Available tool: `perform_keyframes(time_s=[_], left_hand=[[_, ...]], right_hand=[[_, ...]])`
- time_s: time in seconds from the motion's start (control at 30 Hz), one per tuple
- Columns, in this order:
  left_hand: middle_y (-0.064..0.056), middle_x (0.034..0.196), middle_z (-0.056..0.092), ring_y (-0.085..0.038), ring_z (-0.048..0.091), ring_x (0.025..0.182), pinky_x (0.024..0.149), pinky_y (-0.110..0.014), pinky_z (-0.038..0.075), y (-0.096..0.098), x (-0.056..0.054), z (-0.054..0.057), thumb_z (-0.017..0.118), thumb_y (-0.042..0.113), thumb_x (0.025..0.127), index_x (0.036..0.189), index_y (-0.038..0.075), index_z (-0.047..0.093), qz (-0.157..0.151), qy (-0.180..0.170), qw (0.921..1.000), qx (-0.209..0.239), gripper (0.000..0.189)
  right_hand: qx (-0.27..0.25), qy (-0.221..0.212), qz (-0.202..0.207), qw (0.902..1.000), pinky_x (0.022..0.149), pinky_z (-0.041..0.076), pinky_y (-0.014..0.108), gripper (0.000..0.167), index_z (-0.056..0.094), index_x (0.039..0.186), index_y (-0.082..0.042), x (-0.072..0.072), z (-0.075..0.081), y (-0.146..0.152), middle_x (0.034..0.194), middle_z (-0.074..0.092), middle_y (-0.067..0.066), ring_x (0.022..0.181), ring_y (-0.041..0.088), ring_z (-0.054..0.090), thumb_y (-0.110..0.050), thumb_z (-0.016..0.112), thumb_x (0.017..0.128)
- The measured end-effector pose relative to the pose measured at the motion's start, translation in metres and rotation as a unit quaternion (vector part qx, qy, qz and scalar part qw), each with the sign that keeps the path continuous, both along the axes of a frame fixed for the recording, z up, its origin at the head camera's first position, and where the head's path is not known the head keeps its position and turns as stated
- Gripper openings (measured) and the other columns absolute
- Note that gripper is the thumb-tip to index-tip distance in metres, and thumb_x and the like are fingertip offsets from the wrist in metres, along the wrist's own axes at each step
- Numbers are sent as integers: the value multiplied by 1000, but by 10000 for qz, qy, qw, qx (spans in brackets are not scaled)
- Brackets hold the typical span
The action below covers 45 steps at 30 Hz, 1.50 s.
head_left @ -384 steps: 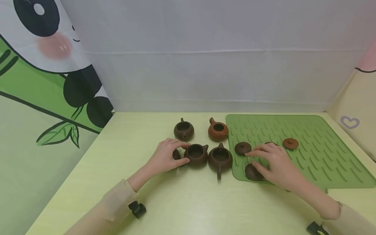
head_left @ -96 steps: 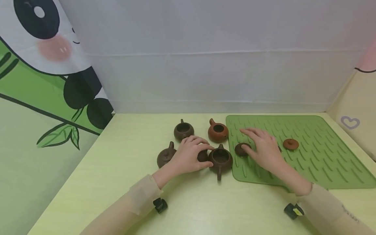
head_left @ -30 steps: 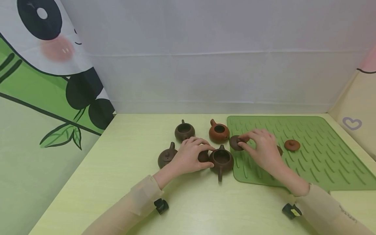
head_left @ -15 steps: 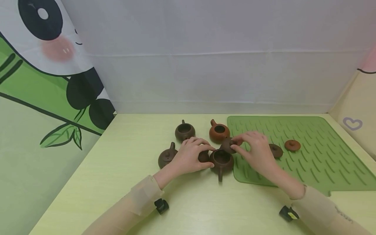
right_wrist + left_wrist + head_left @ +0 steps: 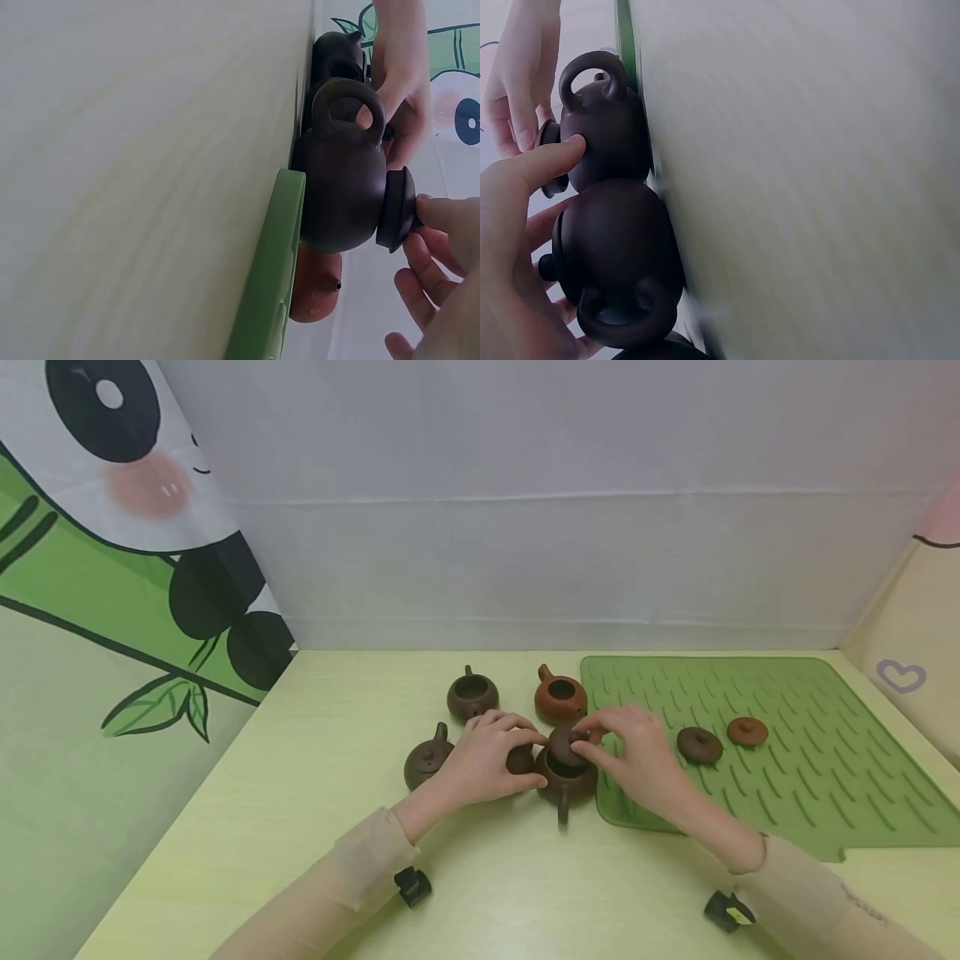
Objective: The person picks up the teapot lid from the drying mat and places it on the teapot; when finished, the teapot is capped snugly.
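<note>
My right hand (image 5: 637, 764) pinches the knob of a dark brown teapot lid (image 5: 566, 745), tilted over the mouth of a dark clay teapot (image 5: 579, 787). In the right wrist view the lid (image 5: 396, 210) sits at the teapot's rim, not flush. My left hand (image 5: 480, 760) steadies this teapot, thumb and index finger on its side; the left wrist view has the thumb on its body (image 5: 615, 146). Beneath the left hand is another lidded dark teapot (image 5: 619, 232), mostly covered in the head view. A third lidded teapot (image 5: 423, 764) stands to the left.
Behind stand a dark lidless teapot (image 5: 472, 693) and a reddish lidless teapot (image 5: 561, 700). On the green mat (image 5: 810, 760) to the right lie a dark lid (image 5: 700, 745) and a reddish lid (image 5: 747, 732). A pale wall cloth hangs behind the table.
Two teapots on the left have gained lids since the oldest frame. My right hand has picked the dark lid off the mat and brought it left over the teapot. Lately my left hand holds still.
</note>
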<state>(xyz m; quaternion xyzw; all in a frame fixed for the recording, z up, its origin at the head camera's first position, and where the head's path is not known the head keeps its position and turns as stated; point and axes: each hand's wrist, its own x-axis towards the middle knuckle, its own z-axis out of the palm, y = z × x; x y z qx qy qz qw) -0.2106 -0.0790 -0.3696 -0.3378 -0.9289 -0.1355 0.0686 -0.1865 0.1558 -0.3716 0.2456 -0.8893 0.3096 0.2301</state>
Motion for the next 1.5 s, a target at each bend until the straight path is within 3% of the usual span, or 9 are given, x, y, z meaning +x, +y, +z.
perform_keyframes(time_s=[0.37, 0.6, 1.5], left_hand=[[3, 126, 65, -25, 53, 124, 107, -54, 40, 0, 0, 1, 78, 49, 81, 121, 24, 70, 4, -35, 10000, 21, 48], [3, 126, 65, -25, 53, 123, 106, -54, 41, 0, 0, 0, 78, 49, 80, 121, 25, 70, -10, -10, 10000, 34, 48], [4, 126, 64, -24, 54, 123, 107, -54, 40, 1, -1, 0, 77, 50, 81, 121, 29, 70, 4, -71, 10000, 23, 46]], right_hand=[[56, -352, 72, 9993, 89, 41, 48, 15, 73, 95, -22, 3, 0, -4, 81, 65, -12, 87, 12, 56, -23, 80, 82], [116, -490, 115, 9987, 88, 39, 46, 16, 73, 97, -21, 3, -2, -4, 78, 64, -12, 87, 19, 58, -21, 80, 82], [381, -840, 16, 9957, 84, 39, 43, 14, 72, 96, -21, 5, 1, -6, 74, 61, -14, 85, 21, 57, -23, 79, 83]])
